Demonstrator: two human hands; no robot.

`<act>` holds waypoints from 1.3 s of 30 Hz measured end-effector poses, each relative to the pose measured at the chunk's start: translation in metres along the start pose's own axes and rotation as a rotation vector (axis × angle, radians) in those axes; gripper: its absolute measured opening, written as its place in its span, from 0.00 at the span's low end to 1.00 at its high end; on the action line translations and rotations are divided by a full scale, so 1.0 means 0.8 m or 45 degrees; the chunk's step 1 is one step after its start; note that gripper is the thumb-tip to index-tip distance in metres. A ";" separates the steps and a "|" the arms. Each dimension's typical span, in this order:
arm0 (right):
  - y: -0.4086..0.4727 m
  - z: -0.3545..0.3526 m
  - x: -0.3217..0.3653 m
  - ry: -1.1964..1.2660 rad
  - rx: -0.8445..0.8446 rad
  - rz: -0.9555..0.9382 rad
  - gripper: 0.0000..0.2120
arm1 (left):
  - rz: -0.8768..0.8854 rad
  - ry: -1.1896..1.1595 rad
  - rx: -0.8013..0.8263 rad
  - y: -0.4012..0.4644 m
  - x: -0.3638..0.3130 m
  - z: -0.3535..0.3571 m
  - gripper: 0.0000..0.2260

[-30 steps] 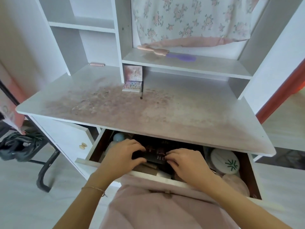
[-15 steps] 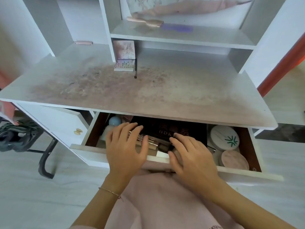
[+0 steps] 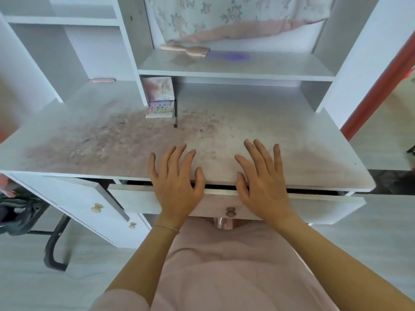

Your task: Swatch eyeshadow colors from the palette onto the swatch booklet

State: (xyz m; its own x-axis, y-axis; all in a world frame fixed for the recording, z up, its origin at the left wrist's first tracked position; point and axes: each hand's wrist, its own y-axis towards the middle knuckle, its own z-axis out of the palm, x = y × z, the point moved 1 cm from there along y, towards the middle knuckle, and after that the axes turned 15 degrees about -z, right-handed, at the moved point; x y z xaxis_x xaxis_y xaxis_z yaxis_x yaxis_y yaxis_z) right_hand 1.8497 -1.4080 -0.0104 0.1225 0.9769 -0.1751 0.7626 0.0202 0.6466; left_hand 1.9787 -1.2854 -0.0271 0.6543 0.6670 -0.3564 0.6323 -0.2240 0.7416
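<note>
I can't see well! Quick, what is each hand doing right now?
Left hand: open, fingers spread flat on the desk edge, holding nothing.
Right hand: open, fingers spread on the desk edge, holding nothing.

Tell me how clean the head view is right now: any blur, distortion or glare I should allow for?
Head view: daylight, even, no harsh glare; wide-angle bending bows the desk edges and shelves; the palette and brush at the back look soft, pan colours barely separable; left hand and right hand fairly sharp.
</note>
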 end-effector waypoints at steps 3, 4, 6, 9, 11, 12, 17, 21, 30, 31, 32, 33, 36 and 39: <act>0.006 0.002 -0.001 -0.004 -0.103 -0.109 0.14 | 0.074 -0.019 0.054 0.008 0.002 0.004 0.14; 0.002 0.001 0.000 0.027 -0.154 -0.173 0.15 | 0.139 -0.044 0.069 0.003 0.004 0.002 0.15; -0.017 -0.002 0.003 0.104 -0.192 -0.305 0.16 | 0.306 -0.090 0.089 -0.020 0.013 -0.005 0.17; -0.068 -0.008 0.011 0.178 -0.070 -0.505 0.19 | 0.564 -0.135 0.171 -0.066 0.035 -0.016 0.22; -0.100 -0.012 0.003 0.180 0.076 -0.597 0.21 | 0.713 -0.126 0.258 -0.083 0.053 -0.017 0.24; -0.112 -0.014 -0.005 0.153 0.149 -0.615 0.22 | 0.772 -0.098 0.297 -0.088 0.061 -0.016 0.24; -0.141 -0.010 -0.027 -0.114 0.335 -0.461 0.25 | 0.834 0.153 0.416 -0.098 0.077 -0.001 0.26; -0.143 0.007 -0.021 -0.177 0.332 -0.319 0.24 | 0.821 0.201 0.429 -0.093 0.075 0.005 0.25; -0.127 0.029 -0.012 -0.202 0.536 -0.037 0.26 | 0.787 0.308 0.524 -0.067 0.055 0.007 0.30; -0.127 0.028 -0.011 -0.197 0.533 -0.038 0.26 | 0.783 0.310 0.527 -0.069 0.052 0.004 0.30; -0.125 0.022 -0.008 -0.158 0.560 -0.027 0.26 | 0.774 0.314 0.544 -0.071 0.048 -0.002 0.28; -0.122 0.016 -0.006 -0.114 0.569 -0.015 0.26 | 0.764 0.316 0.548 -0.071 0.043 -0.008 0.26; -0.109 -0.013 0.007 0.075 0.571 0.027 0.21 | 0.738 0.211 0.543 -0.069 0.027 -0.030 0.16; -0.087 -0.049 0.010 0.544 0.478 0.332 0.14 | 0.745 0.031 0.437 -0.057 0.007 -0.050 0.11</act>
State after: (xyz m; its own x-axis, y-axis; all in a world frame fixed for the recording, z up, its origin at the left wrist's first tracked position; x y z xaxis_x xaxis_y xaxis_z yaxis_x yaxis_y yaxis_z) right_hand 1.7726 -1.3936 -0.0279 0.1293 0.9399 0.3161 0.9225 -0.2310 0.3092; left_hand 1.9370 -1.2436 -0.0401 0.9219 0.3819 0.0646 0.2751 -0.7631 0.5848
